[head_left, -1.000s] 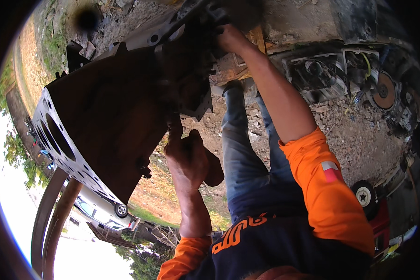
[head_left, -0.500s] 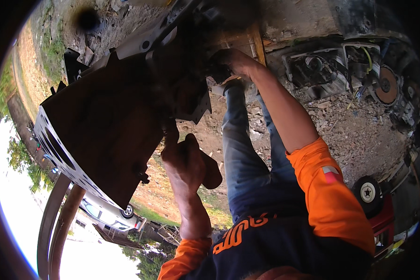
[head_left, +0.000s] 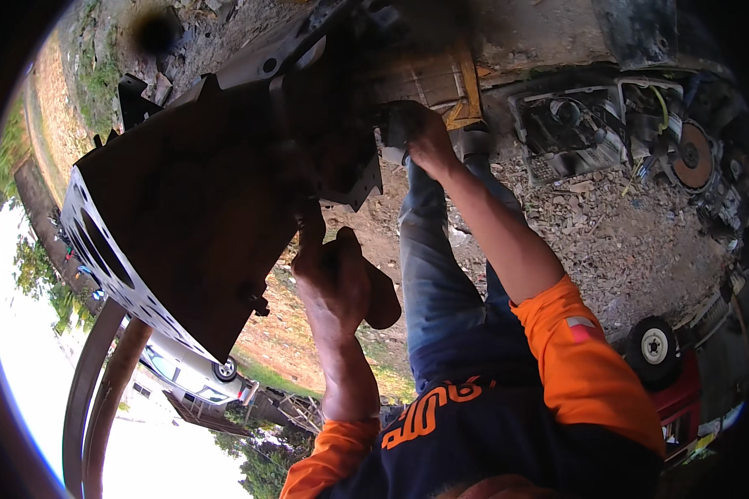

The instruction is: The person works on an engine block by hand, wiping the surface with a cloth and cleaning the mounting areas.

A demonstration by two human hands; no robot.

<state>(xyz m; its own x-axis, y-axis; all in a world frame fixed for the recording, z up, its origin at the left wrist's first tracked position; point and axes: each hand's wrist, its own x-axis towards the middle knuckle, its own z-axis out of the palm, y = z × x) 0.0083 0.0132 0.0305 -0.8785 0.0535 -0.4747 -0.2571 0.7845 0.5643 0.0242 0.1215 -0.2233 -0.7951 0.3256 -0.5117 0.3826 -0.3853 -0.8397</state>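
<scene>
A large, dark metal assembly point(head_left: 183, 208) hangs over the left half of the view, with a pale plate point(head_left: 112, 249) full of holes along its outer end. My left hand point(head_left: 329, 279) is closed around a dark cylindrical grip point(head_left: 379, 295), one finger reaching up to the assembly's shadowed underside. What that finger touches is hard to make out. My right hand point(head_left: 429, 145) has curled fingers beside the assembly's dark central parts, at or on a dark object whose shape is lost in shadow.
Dirty engine parts point(head_left: 562, 133) and a rusty disc point(head_left: 692, 158) lie at the upper right. A wheel point(head_left: 653, 349) sits near red metal at the lower right. A wooden piece point(head_left: 468, 83) is behind my right hand. Upright posts point(head_left: 100, 399) and a parked car point(head_left: 183, 374) show lower left.
My right hand and forearm have moved down, away from the upper part of the assembly, toward my body. My left hand stays on the grip with little shift.
</scene>
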